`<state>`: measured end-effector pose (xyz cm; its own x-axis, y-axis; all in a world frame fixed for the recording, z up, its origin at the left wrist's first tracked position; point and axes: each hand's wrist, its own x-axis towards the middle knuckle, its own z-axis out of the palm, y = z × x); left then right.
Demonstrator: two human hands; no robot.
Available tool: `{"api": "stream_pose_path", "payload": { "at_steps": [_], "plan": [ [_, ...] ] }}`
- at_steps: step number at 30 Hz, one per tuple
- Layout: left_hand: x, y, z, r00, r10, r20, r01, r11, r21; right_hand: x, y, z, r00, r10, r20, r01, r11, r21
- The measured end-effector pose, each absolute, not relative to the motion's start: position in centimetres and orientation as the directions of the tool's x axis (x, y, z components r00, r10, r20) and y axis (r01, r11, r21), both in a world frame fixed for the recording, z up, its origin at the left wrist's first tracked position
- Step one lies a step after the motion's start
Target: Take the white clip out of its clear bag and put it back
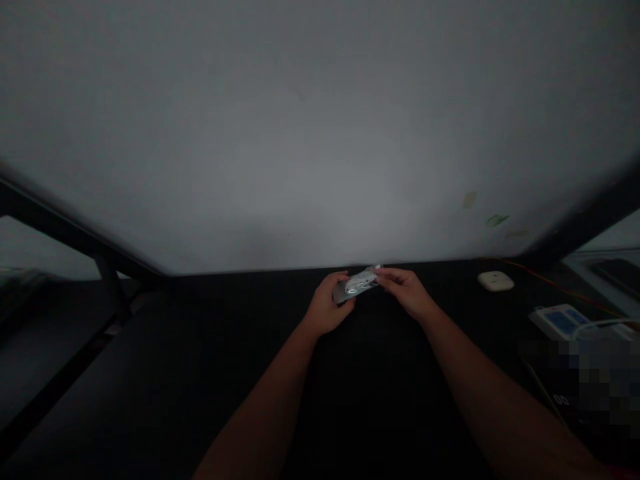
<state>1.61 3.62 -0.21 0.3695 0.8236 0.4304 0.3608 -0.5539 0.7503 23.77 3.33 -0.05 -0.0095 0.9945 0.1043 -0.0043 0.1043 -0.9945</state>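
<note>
Between my hands is a small, shiny, silvery-clear plastic packet [356,283] with something whitish in it; the dim light hides what that is. My left hand [327,303] grips the packet's left end, thumb below and fingers above. At its upper right end, the fingertips of my right hand [404,288] pinch the packet's edge. The packet is tilted, its right end higher, near the back of the black table [225,360].
A pale wall [300,133] rises behind the table. To the right are a white rounded box [495,281], an orange cable [550,283] and a white-and-blue item [565,320] with a pale cable. A dark metal frame [75,233] stands at left.
</note>
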Motion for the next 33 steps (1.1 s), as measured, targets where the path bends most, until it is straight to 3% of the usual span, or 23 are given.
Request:
{"api": "stream_pose_path", "payload": {
  "at_steps": [4, 8, 14, 16, 20, 23, 33],
  "plan": [
    [1.8, 3.4, 0.4, 0.396, 0.816, 0.422, 0.383, -0.564, 0.732, 23.8, 3.3, 0.0, -0.085, 0.974, 0.209, 0.046, 0.214, -0.976],
    [1.9, 3.3, 0.5, 0.437, 0.807, 0.398, 0.376, -0.566, 0.734, 23.8, 3.4, 0.2, -0.137, 0.969, 0.207, 0.123, 0.224, -0.967],
    [2.0, 3.5, -0.1, 0.334, 0.892, 0.304, 0.255, -0.396, 0.882, 23.7, 3.3, 0.3, -0.06, 0.979, 0.194, 0.104, 0.199, -0.974],
    [2.1, 3.6, -0.1, 0.317, 0.914, 0.253, 0.212, -0.329, 0.92, 23.6, 3.5, 0.1, 0.039, 0.984, 0.171, 0.043, 0.169, -0.985],
    [2.4, 3.7, 0.1, 0.258, 0.96, 0.112, 0.087, -0.139, 0.987, 23.5, 4.0, -0.3, 0.188, 0.981, 0.057, -0.24, 0.102, -0.966],
    [2.5, 3.7, 0.4, 0.256, 0.965, 0.061, 0.059, -0.079, 0.995, 23.5, 3.9, -0.2, 0.137, 0.99, 0.017, -0.308, 0.059, -0.95],
    [2.3, 3.9, 1.0, 0.293, 0.956, 0.005, 0.066, -0.026, 0.997, 23.9, 2.9, 0.7, -0.039, 0.999, 0.023, -0.152, 0.017, -0.988]
  ]
}}
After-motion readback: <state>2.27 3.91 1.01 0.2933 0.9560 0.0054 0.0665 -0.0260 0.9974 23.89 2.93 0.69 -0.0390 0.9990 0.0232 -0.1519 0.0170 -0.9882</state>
